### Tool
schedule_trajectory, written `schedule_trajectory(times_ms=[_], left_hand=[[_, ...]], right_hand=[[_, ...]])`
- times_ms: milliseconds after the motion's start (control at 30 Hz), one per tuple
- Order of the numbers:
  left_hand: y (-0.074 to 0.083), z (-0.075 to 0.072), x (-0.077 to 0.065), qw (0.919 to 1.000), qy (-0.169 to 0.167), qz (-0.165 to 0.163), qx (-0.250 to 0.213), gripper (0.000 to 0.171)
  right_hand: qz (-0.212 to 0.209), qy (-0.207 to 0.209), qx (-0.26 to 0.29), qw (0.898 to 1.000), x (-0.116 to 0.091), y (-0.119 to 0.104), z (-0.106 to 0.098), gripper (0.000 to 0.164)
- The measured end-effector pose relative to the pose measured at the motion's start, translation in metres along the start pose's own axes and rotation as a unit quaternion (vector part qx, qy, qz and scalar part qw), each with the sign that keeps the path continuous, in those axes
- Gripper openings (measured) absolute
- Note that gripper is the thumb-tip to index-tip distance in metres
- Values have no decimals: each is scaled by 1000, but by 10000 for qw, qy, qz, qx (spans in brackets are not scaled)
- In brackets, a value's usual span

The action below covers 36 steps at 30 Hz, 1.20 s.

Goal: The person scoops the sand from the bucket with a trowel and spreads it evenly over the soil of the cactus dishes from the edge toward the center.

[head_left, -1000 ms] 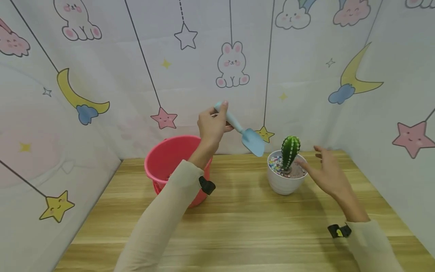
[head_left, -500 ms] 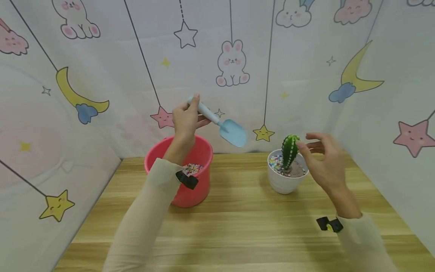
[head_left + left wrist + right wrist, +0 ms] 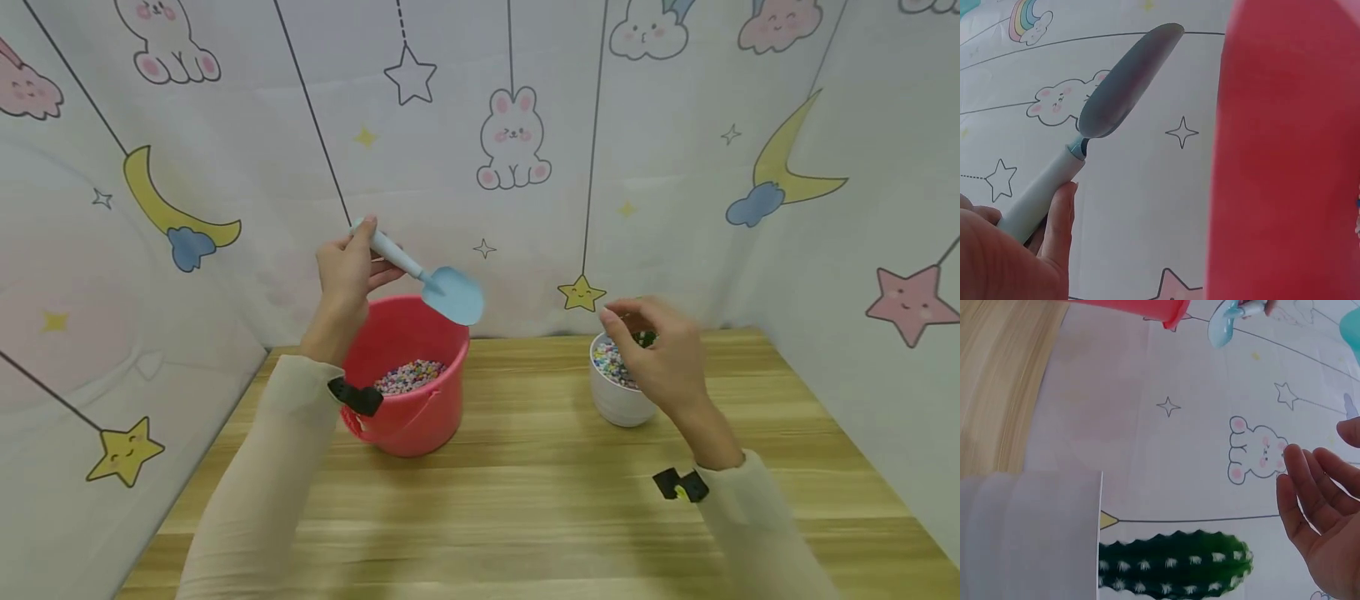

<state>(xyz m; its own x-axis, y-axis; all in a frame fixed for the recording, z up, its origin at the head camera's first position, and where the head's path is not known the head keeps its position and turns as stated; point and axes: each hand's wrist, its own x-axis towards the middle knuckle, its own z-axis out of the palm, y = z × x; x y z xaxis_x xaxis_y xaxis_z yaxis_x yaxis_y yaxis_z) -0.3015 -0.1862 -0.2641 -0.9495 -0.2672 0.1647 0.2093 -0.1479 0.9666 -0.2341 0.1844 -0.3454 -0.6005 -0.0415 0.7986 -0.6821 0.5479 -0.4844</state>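
Note:
My left hand (image 3: 345,271) grips the pale handle of a light blue garden trowel (image 3: 455,294) above the red bucket (image 3: 423,421). The trowel's blade points right and down, and no beads show on it. Multicoloured beads (image 3: 411,377) lie inside the bucket. To the right, my right hand (image 3: 665,350) is raised over the white pot (image 3: 621,406), its fingers loosely bent around nothing. It hides most of the green cactus in the head view. The right wrist view shows the cactus (image 3: 1179,561) standing out of the pot, apart from the fingers. Colourful beads also cover the pot's left side.
Bucket and pot stand on a wood-grain table (image 3: 525,492), with a gap between them. A white cloth backdrop (image 3: 435,183) printed with rabbits, stars and moons rises behind the table and along both sides.
My left hand has carried the trowel leftward over the bucket, uncovering the beads inside. My right hand has moved left and now covers the cactus in the head view.

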Motion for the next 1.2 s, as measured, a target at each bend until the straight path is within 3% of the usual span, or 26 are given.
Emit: schedule_trajectory(times_ms=[300,633,767,967,1200], left_hand=[[10,-29,10,9966,-399,-467,545,40],[10,-49,25,9874,-681,-652,1271,40],[7,-52,32,9783,-853,-799,1709,40],[0,-52,42,9576,-992,-1033,2498,34],[-7,-51,48,9465,-1149,-1282,2730,33]], right_hand=[[176,-1055,341,9937,4,-22,32,15],[758,-2661,118,9609,13,-38,76,36],[786,-3112,-28,9471,16,-40,94,46],[926,-3530,-156,9309,18,-42,119,62],[1226,-3796,545,9154,19,-46,144,72]])
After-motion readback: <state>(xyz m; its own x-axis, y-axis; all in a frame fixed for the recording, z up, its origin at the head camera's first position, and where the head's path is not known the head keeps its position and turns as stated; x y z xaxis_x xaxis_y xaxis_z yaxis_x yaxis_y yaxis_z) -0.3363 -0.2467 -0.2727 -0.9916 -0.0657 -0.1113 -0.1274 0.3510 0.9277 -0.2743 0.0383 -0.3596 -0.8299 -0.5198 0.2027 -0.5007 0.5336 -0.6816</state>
